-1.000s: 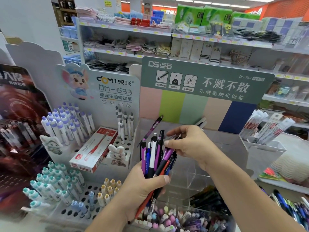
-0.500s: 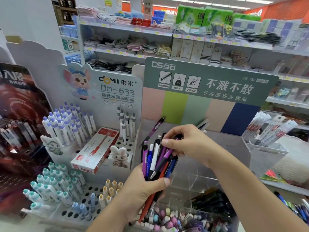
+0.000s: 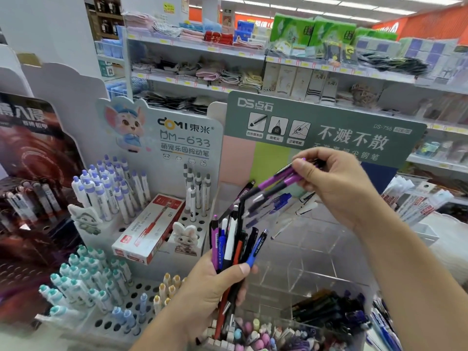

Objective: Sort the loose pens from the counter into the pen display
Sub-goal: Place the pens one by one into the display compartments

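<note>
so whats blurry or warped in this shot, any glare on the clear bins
Head view: the purple pens pinched by the right hand are motion-smeared, while the pen bundle gripped by the left hand stays sharp; wide-angle bending curves the shelves and edges; the clear acrylic bins catch pale reflections; lighting is bright and even, with soft shadows.

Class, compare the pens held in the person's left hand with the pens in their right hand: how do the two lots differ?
The left hand grips a bunch of mixed pens standing roughly upright; the right hand pinches a few purple pens lying slanted. The bunch is larger and mixes purple, blue, white, red and black; the right-hand pens are mostly purple and dark. Both lots are held above the clear display.
</note>
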